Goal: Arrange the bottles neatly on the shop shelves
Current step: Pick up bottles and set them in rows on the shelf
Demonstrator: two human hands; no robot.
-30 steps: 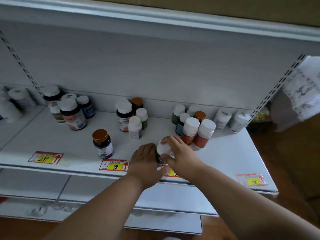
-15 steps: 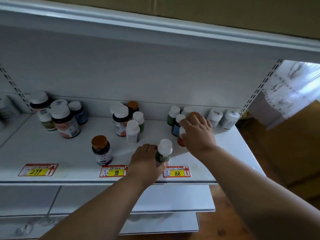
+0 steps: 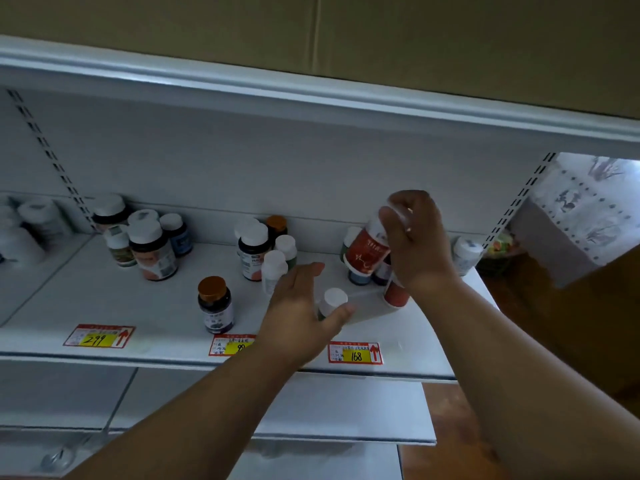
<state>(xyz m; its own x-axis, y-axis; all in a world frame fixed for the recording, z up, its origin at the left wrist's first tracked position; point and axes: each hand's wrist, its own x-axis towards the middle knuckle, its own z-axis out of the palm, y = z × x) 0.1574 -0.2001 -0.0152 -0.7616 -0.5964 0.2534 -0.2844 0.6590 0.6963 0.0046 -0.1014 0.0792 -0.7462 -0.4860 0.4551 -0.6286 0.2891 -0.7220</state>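
Observation:
My right hand (image 3: pixel 417 242) grips the cap end of a red-labelled white bottle (image 3: pixel 367 252) and holds it tilted above the white shelf (image 3: pixel 86 299). My left hand (image 3: pixel 301 306) curls around a small white-capped green bottle (image 3: pixel 332 303) standing near the shelf's front edge. Another red bottle (image 3: pixel 394 294) stands just below my right wrist. A dark bottle with an orange cap (image 3: pixel 214 304) stands alone left of my left hand. A cluster of white-capped bottles (image 3: pixel 258 251) sits behind my left hand, and a second group (image 3: pixel 145 242) stands at the shelf's left.
Price tags (image 3: pixel 98 336) line the shelf's front edge. An upper shelf edge (image 3: pixel 311 98) overhangs the work area. A white bottle (image 3: pixel 465 252) stands at the far right by the slotted upright. Lower shelves (image 3: pixel 346 410) jut out beneath my arms.
My right hand has lifted a red-labelled bottle up off the group at the right and tilted it. My left hand stays on the small green bottle.

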